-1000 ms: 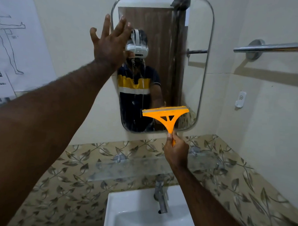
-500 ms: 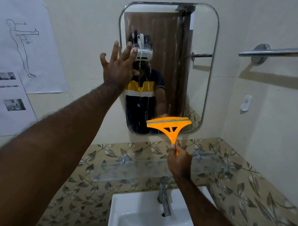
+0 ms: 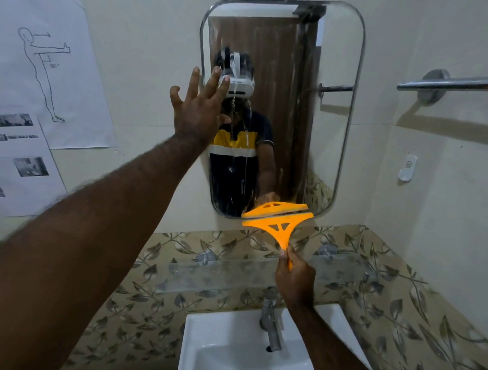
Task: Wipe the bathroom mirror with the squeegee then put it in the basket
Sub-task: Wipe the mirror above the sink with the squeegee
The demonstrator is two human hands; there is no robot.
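A wall mirror [image 3: 330, 48] with rounded corners hangs above the sink, with water streaks running down its middle. My right hand [image 3: 294, 279] grips the handle of an orange squeegee [image 3: 277, 222], whose blade lies at the mirror's bottom edge, right of centre. My left hand [image 3: 198, 110] is raised with fingers spread straight over the mirror's left edge. No basket is in view.
A white sink [image 3: 230, 346] with a metal tap [image 3: 270, 326] sits below. A glass shelf [image 3: 211, 275] runs along the leaf-patterned tiles. A chrome towel bar [image 3: 451, 83] is at the right wall, paper sheets [image 3: 46, 72] at the left.
The squeegee has slid down the mirror from its lower part to the bottom edge. My left hand has dropped lower along the mirror's left side.
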